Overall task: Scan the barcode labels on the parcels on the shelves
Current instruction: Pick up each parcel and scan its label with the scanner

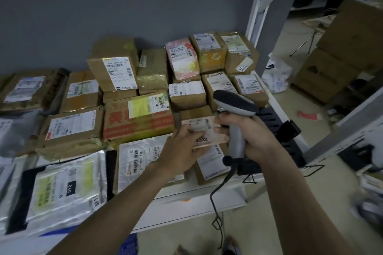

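- While the right hand (251,136) wraps its fingers round the grey handle of the barcode scanner (235,109), the scanner's dark head points away over the parcels.
- The left hand (182,152) pinches a small pinkish parcel (202,130) by its near edge, thumb on top, and holds it just beside the scanner handle, above the front right of the white shelf (186,196).
- Around it lie many parcels: a red-printed carton (137,119) to the left, a silvery bag (135,158) partly under the left wrist, a bag marked 010 (66,186) at the front left, and brown boxes stacked against the grey wall (103,6).
- The scanner's cable (217,209) hangs below the shelf edge.
- Large cartons (339,51) stand on the floor at the right.
- Most label print is too blurred to read; the box under the held parcel is largely covered by both hands.
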